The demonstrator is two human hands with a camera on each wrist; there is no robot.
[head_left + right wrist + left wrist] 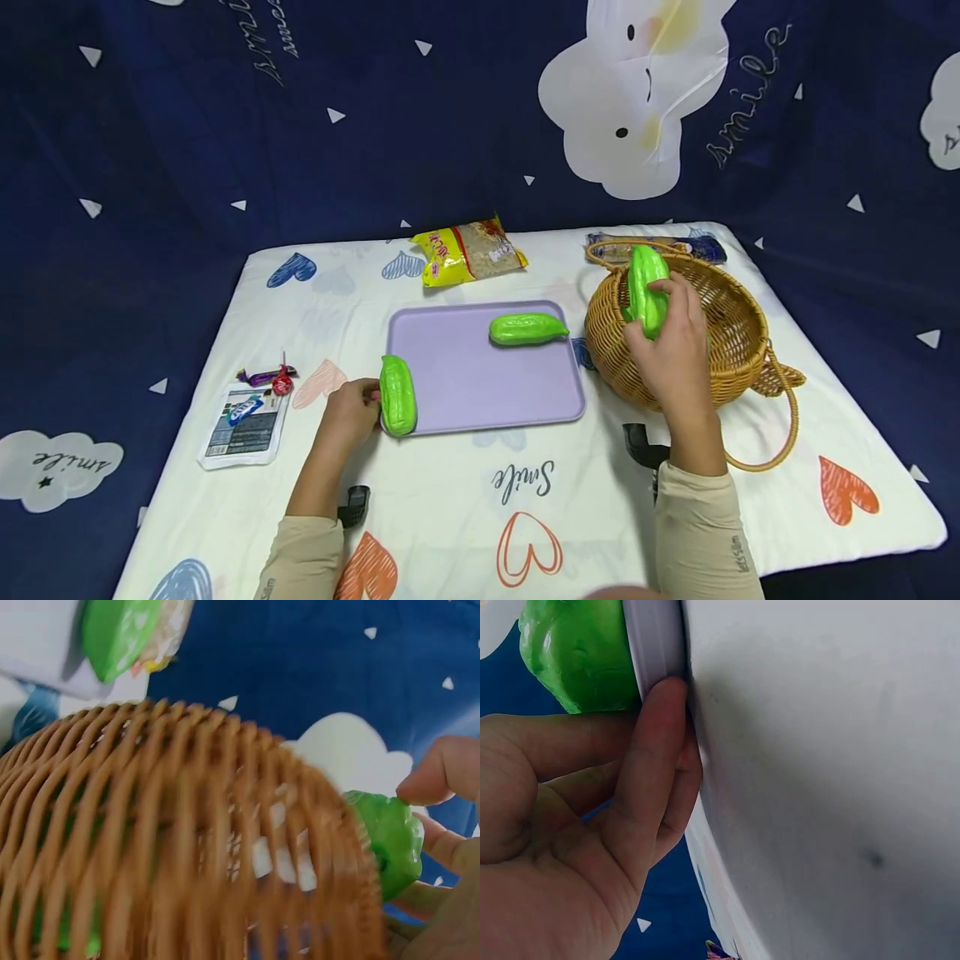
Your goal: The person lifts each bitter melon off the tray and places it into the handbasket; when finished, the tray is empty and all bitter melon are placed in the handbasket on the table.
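Observation:
My right hand (675, 342) pinches a bright green, ridged bitter melon (648, 283) between thumb and fingers, over the near-left rim of the wicker basket (622, 358). In the right wrist view, the bitter melon (390, 840) shows just past the basket's edge, and green patches show through the weave. Fingertips of my left hand (352, 412) touch the left rim of a lilac tray (480, 375). Beside them, a second bitter melon (397, 396) lies along that rim. Another bitter melon (527, 329) lies near the tray's far right corner.
Behind the tray lies a yellow bag (468, 252) with a clear window. A dark blue package (705, 248) is behind the basket. To the left are a white packet (243, 429), a red lollipop (282, 383) and a purple-wrapped candy (257, 377). The basket's handle (787, 433) hangs toward the right front.

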